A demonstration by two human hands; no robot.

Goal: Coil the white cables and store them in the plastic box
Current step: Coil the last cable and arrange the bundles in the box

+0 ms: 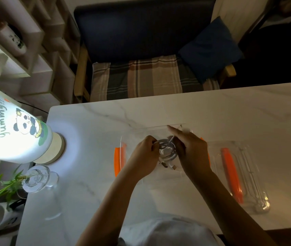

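The white cable [167,150] sits coiled in several loops between your hands, above the clear plastic box [123,157] on the table [91,121]. The loops could spring apart if your hold eases, since the plug ends hang loose below the coil and the free strand is not yet secured. Your left hand [143,156] has its fingers [152,142] curled, pinching the coil's left edge; your right hand [190,150] grips the right side, forefinger stretched forward, guiding a strand.
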